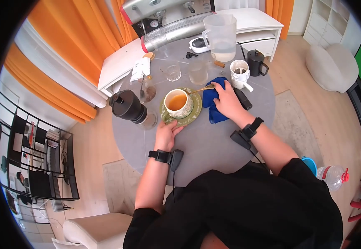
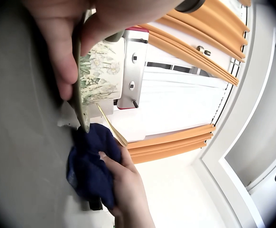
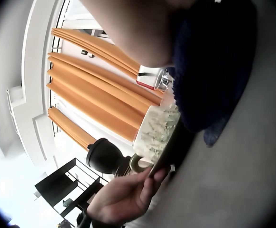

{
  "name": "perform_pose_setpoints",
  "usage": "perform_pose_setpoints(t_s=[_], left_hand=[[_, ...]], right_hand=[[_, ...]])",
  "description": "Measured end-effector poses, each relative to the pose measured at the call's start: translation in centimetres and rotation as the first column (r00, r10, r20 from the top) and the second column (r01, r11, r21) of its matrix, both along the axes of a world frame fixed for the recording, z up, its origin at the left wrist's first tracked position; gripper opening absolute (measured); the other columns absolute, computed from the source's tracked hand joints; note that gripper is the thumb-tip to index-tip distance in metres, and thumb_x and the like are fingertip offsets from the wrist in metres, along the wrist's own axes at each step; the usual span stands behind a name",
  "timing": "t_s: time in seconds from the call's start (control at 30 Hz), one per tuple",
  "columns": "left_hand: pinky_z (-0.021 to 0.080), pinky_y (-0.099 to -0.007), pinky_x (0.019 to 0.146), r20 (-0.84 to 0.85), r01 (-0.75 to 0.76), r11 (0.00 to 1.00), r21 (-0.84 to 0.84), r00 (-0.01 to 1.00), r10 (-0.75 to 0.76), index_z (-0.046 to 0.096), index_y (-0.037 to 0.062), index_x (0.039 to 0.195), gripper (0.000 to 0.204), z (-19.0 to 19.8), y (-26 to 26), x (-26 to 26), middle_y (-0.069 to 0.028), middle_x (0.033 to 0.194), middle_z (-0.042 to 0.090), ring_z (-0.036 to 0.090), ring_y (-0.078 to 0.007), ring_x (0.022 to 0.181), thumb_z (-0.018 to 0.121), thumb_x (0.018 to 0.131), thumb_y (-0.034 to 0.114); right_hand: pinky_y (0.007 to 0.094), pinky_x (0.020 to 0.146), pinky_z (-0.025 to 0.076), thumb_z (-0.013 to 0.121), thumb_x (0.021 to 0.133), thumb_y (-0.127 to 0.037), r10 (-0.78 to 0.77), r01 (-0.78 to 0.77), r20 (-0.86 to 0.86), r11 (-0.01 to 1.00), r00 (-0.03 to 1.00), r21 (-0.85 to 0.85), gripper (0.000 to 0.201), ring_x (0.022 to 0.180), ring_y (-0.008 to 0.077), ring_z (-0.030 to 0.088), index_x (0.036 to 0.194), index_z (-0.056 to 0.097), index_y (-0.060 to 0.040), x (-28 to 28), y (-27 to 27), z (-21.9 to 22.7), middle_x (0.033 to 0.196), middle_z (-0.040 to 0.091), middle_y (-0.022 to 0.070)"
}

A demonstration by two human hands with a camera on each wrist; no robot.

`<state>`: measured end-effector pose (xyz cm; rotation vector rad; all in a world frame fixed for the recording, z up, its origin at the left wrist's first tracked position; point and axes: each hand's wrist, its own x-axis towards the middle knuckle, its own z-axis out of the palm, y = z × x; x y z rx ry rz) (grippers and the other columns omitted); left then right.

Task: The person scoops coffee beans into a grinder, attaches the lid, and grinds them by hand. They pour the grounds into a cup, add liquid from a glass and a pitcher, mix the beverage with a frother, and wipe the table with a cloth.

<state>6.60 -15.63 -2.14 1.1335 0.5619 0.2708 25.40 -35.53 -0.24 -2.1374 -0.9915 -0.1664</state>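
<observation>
A white floral cup point(image 1: 184, 112) of amber liquid stands on a green patterned saucer point(image 1: 195, 110). My left hand point(image 1: 166, 135) pinches the saucer's near rim, thumb above and fingers beneath, as the left wrist view shows. To the right, my right hand point(image 1: 230, 103) grips a crumpled dark blue cloth point(image 1: 217, 115) against the grey tabletop, beside the saucer. A gold spoon point(image 1: 205, 87) reaches from the cup's side toward the right hand, its end overlapping the fingertips in the head view. Part of the cloth is hidden under the right hand.
A black hand grinder point(image 1: 128, 106) stands left of the saucer. Behind are glasses point(image 1: 173, 72), a large plastic pitcher point(image 1: 222, 37), a white mug-like dripper point(image 1: 239, 74) and a black lidded pot point(image 1: 256, 62). A black object point(image 1: 243, 99) lies right of the cloth. An espresso machine point(image 1: 168, 20) is at the back.
</observation>
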Motion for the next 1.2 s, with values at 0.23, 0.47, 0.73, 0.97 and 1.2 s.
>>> perform_pose_setpoints(t_s=[0.23, 0.47, 0.73, 0.97, 1.2], left_hand=[[0.057, -0.0267, 0.076, 0.052, -0.003, 0.999, 0.051, 0.999, 0.000, 0.049, -0.0022, 0.127, 0.032, 4.9, 0.4, -2.5, -0.0130, 0.114, 0.067, 0.070, -0.0198, 0.090, 0.055, 0.097, 0.006], [0.060, -0.0229, 0.072, 0.107, 0.010, 0.992, 0.124, 0.994, -0.024, 0.051, -0.0056, 0.124, 0.029, 11.8, 1.5, -3.9, -0.0158, 0.110, 0.068, 0.071, -0.0210, 0.089, 0.054, 0.097, 0.006], [0.061, -0.0222, 0.076, 0.142, 0.020, 0.990, 0.139, 0.989, -0.040, 0.050, -0.0095, 0.125, 0.031, 14.8, 1.2, -3.6, -0.0203, 0.112, 0.067, 0.071, -0.0255, 0.093, 0.053, 0.098, 0.006], [0.061, -0.0262, 0.077, 0.146, 0.022, 0.995, 0.096, 0.989, -0.036, 0.049, -0.0076, 0.123, 0.028, 14.2, 0.9, -3.4, -0.0233, 0.115, 0.066, 0.071, -0.0306, 0.097, 0.052, 0.098, 0.005], [0.060, -0.0247, 0.078, 0.119, 0.078, 0.996, 0.050, 0.989, -0.084, 0.051, -0.0082, 0.123, 0.029, 12.9, 1.1, -2.8, -0.0209, 0.114, 0.066, 0.070, -0.0264, 0.100, 0.054, 0.099, 0.008]], right_hand=[[0.0441, 0.103, 0.043, 0.073, 0.074, -0.025, 0.163, -0.164, -0.024, 0.984, 0.986, -0.064, 0.065, 0.118, 0.0441, 0.052, 0.133, 0.052, -0.0122, 3.4, 1.4, -1.3, 0.126, 0.051, 0.0292], [0.0418, 0.098, 0.047, 0.078, 0.068, -0.031, 0.271, -0.272, -0.052, 0.962, 0.961, -0.019, 0.070, 0.114, 0.0377, 0.055, 0.131, 0.054, -0.0150, 1.1, 4.6, 0.0, 0.120, 0.054, 0.0198], [0.0416, 0.094, 0.049, 0.076, 0.068, -0.028, 0.412, -0.422, -0.111, 0.902, 0.905, -0.094, 0.070, 0.109, 0.0365, 0.058, 0.134, 0.053, -0.0175, 0.0, 9.9, -0.2, 0.115, 0.056, 0.0197], [0.0400, 0.094, 0.050, 0.079, 0.064, -0.021, 0.611, -0.632, -0.211, 0.773, 0.763, -0.046, 0.065, 0.111, 0.0354, 0.061, 0.123, 0.059, -0.0037, -0.9, 13.5, -0.3, 0.118, 0.063, 0.0207], [0.0365, 0.089, 0.051, 0.076, 0.063, -0.010, 0.792, -0.842, -0.308, 0.536, 0.527, -0.062, 0.054, 0.105, 0.0263, 0.062, 0.115, 0.062, -0.0108, -4.3, 10.1, 4.2, 0.110, 0.066, 0.0109]])
